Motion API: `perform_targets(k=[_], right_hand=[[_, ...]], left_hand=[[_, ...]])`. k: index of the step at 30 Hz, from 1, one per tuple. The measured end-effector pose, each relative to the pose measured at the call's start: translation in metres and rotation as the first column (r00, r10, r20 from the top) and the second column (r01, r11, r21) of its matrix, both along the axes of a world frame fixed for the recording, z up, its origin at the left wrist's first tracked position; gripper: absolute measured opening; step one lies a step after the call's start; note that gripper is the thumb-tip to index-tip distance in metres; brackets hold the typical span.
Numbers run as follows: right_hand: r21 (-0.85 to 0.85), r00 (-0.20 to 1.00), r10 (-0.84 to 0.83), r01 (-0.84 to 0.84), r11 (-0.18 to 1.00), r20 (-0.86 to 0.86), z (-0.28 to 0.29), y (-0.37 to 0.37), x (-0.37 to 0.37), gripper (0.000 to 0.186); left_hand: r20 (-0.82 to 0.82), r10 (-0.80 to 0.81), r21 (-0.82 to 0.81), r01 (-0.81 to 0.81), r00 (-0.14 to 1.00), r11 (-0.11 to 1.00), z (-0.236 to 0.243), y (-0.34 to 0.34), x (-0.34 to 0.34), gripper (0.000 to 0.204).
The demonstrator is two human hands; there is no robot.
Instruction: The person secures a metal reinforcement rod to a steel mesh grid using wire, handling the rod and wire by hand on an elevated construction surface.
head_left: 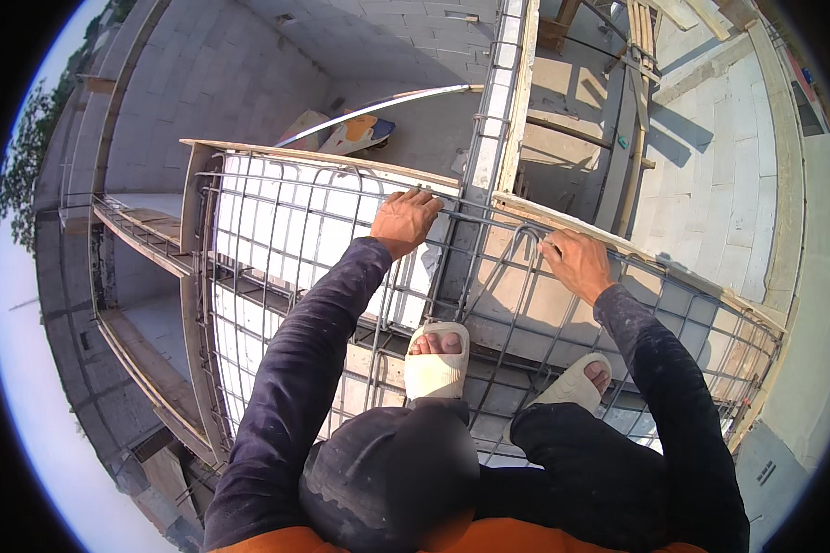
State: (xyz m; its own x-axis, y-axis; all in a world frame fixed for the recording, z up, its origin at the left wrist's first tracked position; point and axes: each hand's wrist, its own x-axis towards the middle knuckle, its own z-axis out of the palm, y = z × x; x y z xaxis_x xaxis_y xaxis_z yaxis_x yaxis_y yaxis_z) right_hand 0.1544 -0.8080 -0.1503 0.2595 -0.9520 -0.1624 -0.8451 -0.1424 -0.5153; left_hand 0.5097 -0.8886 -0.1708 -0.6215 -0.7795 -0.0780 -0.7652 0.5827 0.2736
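Observation:
A mesh of tied steel rebar (323,189) spreads beneath me, laid over white boards and timber. My left hand (406,221) is closed over the mesh's far bar, knuckles up, close to the far plank edge. To the right, my right hand (578,265) has its fingers curled at the mesh beside the hooked end of a bent rebar (526,232). Its fingertips reach the bars near the far plank, and the palm hides part of the grip. Both forearms are stretched forward in dark sleeves.
My feet in cream sandals (436,373) stand on the mesh. A wooden plank (318,158) edges its far side. Past it are deep openings between grey block walls (221,83). A narrow rebar-and-timber beam form (491,120) runs away from me. Several loose timbers (638,101) lie at the far right.

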Motion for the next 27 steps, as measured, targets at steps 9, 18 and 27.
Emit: perform_targets(k=[9,18,27], right_hand=[[0.128,0.988,-0.15,0.154,0.98,-0.04,0.019,-0.01,0.03,0.029],[0.195,0.967,-0.248,0.255,0.947,-0.058,-0.002,-0.011,0.03,0.026],[0.179,0.965,-0.247,0.259,0.949,-0.084,0.004,-0.005,0.035,0.024]], left_hand=[[0.013,-0.032,-0.011,0.032,0.999,0.999,-0.007,-0.001,0.006,0.025],[-0.021,-0.035,-0.07,0.033,0.999,0.997,-0.009,-0.002,0.006,0.024],[0.047,-0.025,-0.076,0.028,0.999,0.997,-0.008,-0.011,-0.003,0.026]])
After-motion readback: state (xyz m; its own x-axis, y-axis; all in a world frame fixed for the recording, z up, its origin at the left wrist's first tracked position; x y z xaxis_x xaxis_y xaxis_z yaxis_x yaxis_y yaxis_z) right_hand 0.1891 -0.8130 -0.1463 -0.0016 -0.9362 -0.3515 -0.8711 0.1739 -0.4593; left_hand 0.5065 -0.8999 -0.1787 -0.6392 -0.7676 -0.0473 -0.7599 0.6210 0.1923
